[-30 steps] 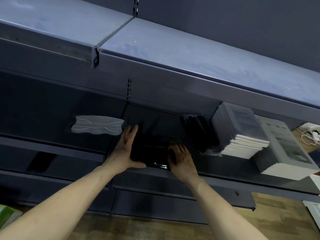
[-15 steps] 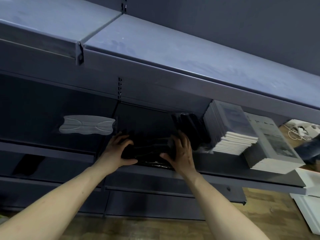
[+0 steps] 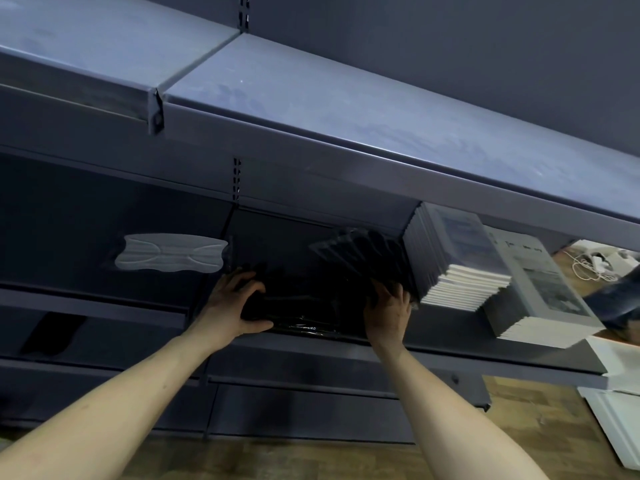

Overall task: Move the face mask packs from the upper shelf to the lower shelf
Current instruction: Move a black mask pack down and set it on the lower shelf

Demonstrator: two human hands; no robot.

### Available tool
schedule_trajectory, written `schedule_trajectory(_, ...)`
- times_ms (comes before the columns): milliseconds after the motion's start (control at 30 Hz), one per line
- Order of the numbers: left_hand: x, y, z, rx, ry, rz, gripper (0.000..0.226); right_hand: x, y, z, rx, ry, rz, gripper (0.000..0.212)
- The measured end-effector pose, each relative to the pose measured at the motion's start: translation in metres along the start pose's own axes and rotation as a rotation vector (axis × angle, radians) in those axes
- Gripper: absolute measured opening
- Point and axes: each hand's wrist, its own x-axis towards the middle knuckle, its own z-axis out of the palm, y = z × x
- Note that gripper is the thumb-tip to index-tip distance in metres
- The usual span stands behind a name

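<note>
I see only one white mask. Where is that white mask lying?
In the head view, the white mask lies flat on the lower shelf, left of both hands, just beyond the left hand and the black mask packs.

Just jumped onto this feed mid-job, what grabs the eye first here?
Both hands, left hand and right hand, grip a dark stack of black mask packs at the front of the lower shelf. A lone white mask pack lies to their left, and pale stacked white packs sit to the right. The upper shelf above looks bare from here.
</note>
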Motion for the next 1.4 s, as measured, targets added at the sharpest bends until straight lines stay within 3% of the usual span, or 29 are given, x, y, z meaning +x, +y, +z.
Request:
schedule_trajectory(100,-0.002,0.003,-0.001,-0.027,0.001,-0.008,0.074,-0.009,-0.013,0.011,0.166,-0.034,-0.228,0.045)
schedule_trajectory(200,-0.004,0.005,0.001,-0.189,0.057,-0.079,0.127,-0.019,-0.031,0.016,0.202,-0.12,-0.49,0.042)
schedule_trajectory(300,-0.004,0.004,0.004,-0.169,0.135,-0.069,0.15,-0.027,-0.042,0.012,0.22,-0.217,-0.537,0.044)
schedule_trajectory(400,-0.004,-0.002,0.003,-0.202,0.066,0.0,0.12,-0.034,-0.044,0.007,0.101,-0.396,-0.511,0.056)
schedule_trajectory(467,-0.003,-0.011,0.005,-0.094,0.016,0.077,0.097,-0.036,-0.046,0.005,0.03,-0.46,-0.508,0.068)
schedule_trajectory(567,-0.003,-0.015,0.004,-0.023,-0.057,0.075,0.108,-0.037,-0.047,0.003,-0.013,-0.491,-0.497,0.067)
schedule_trajectory(667,-0.004,-0.01,0.002,-0.051,-0.038,0.048,0.095,-0.031,-0.041,0.006,0.106,-0.364,-0.453,0.064)
schedule_trajectory(767,-0.004,-0.009,0.004,-0.069,0.019,0.021,0.067,-0.01,-0.03,0.012,0.038,-0.037,-0.135,0.072)
schedule_trajectory(833,-0.002,-0.009,0.006,-0.061,0.025,0.024,0.056,0.005,-0.015,0.01,-0.006,-0.103,0.154,0.082)
schedule_trajectory(867,-0.002,-0.01,0.006,-0.055,0.024,0.031,0.054,0.008,-0.007,0.009,-0.021,-0.124,0.21,0.079)
schedule_trajectory(1000,-0.001,-0.01,0.005,-0.059,0.04,0.045,0.047,0.007,0.003,0.01,-0.008,0.042,0.109,0.029)
schedule_trajectory(1067,-0.002,-0.008,0.004,-0.076,0.056,0.048,0.045,0.002,-0.002,0.013,0.059,0.12,0.057,0.021)
schedule_trajectory(1133,-0.003,-0.006,0.003,-0.068,0.066,0.041,0.05,-0.007,-0.009,0.016,0.133,0.17,-0.108,0.018)
schedule_trajectory(1200,-0.006,0.0,0.0,-0.086,0.048,-0.004,0.07,-0.019,-0.021,0.018,0.212,0.093,-0.311,0.02)
schedule_trajectory(1300,-0.01,0.011,-0.004,-0.205,0.028,-0.101,0.118,-0.038,-0.037,0.021,0.225,-0.137,-0.511,0.027)
schedule_trajectory(1367,-0.01,0.011,-0.004,-0.213,0.046,-0.087,0.128,-0.039,-0.038,0.019,0.22,-0.199,-0.572,0.032)
schedule_trajectory(1400,-0.01,0.009,-0.003,-0.197,0.045,-0.056,0.121,-0.037,-0.037,0.015,0.235,-0.204,-0.594,0.033)
